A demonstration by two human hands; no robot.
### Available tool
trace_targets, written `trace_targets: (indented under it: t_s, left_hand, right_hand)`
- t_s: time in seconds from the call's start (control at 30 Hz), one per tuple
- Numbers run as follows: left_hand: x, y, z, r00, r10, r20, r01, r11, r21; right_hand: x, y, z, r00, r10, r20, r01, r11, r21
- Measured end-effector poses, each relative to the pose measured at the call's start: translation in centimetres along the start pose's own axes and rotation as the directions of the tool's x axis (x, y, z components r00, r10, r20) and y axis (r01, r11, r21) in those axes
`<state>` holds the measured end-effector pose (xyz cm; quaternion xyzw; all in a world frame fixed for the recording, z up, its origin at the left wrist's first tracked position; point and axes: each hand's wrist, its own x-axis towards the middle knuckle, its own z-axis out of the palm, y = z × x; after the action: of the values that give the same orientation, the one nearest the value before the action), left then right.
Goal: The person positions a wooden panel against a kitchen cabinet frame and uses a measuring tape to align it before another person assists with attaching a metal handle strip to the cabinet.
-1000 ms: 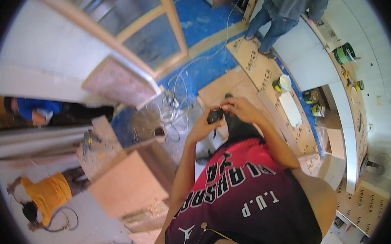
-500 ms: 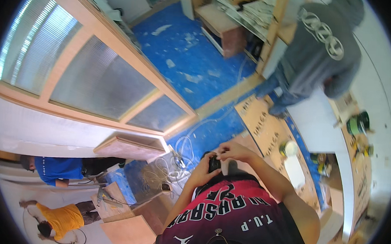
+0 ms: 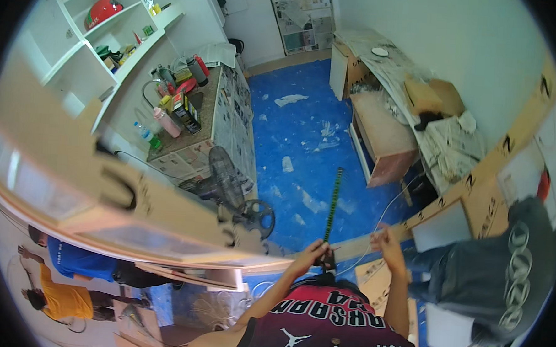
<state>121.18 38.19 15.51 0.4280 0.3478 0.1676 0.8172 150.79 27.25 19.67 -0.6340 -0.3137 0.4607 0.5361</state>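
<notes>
Over blue floor sheeting [image 3: 276, 142], a tape measure [image 3: 333, 208] is held by the left hand [image 3: 312, 254], blade pointed frame-upward. The right hand [image 3: 387, 246] is loosely opened; leftward, a fan [image 3: 225, 172] is seen.

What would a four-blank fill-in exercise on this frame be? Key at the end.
1. The right hand is off the tape, which the ____ hand holds.
2. The colour of the floor beyond the tape is ____.
3. The colour of the helmet at the upper left is ____.
4. In the picture, the tape is to the ____ of the fan.

Missing words: left; blue; red; right.
</notes>
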Motion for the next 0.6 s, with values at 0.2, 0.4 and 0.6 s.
trace_targets:
  t_s: [0.2,0.4,0.6]
  left_hand:
    - [10.9,13.2,-5.3,0.935,0.185,-0.304,-0.240,0.958,-0.156]
    - [20.4,18.6,-17.5,0.594,0.316,-0.739,-0.478,0.878,-0.009]
    - [30.8,29.6,-22.7,0.460,0.237,-0.856,-0.650,0.746,-0.142]
  right_hand:
    - [11.3,8.0,-5.6,0.924,0.381,-0.038,-0.380,0.924,0.031]
    - [39.2,7.2,-5.8,0.906,0.418,0.063,-0.413,0.908,-0.069]
    - [77.3,-1.7,-1.0,0.962,-0.192,0.194,0.271,0.745,-0.610]
